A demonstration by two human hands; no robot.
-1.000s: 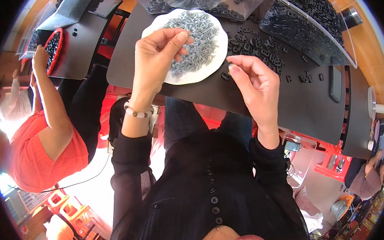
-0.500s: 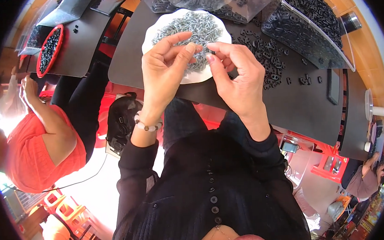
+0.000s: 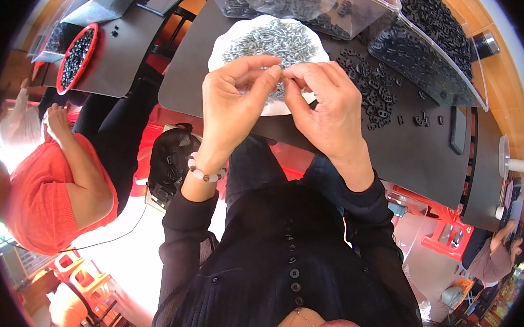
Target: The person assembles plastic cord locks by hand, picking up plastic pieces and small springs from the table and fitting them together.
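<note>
Above a white scalloped bowl (image 3: 223,49) full of small silver screws (image 3: 270,41), my two hands meet at the fingertips. My left hand (image 3: 235,108), with a beaded bracelet (image 3: 206,171) on its wrist, pinches thumb and forefinger together. My right hand (image 3: 330,103) pinches at the same spot from the other side. Whatever sits between the fingertips is too small and covered to make out. Loose small black plastic parts (image 3: 377,92) with holes lie on the dark table (image 3: 415,155) to the right of the bowl.
Clear plastic bins (image 3: 426,66) of black parts stand behind and right of the bowl. A dark flat tablet-like object (image 3: 459,130) lies at the table's right. On the left, a person in a red top (image 3: 62,192) sits near a table with a red basket (image 3: 93,51).
My hands have come together, so the fingertips that were slightly apart now touch. The whole view has shifted a little, with the bowl and table sitting lower and farther right.
</note>
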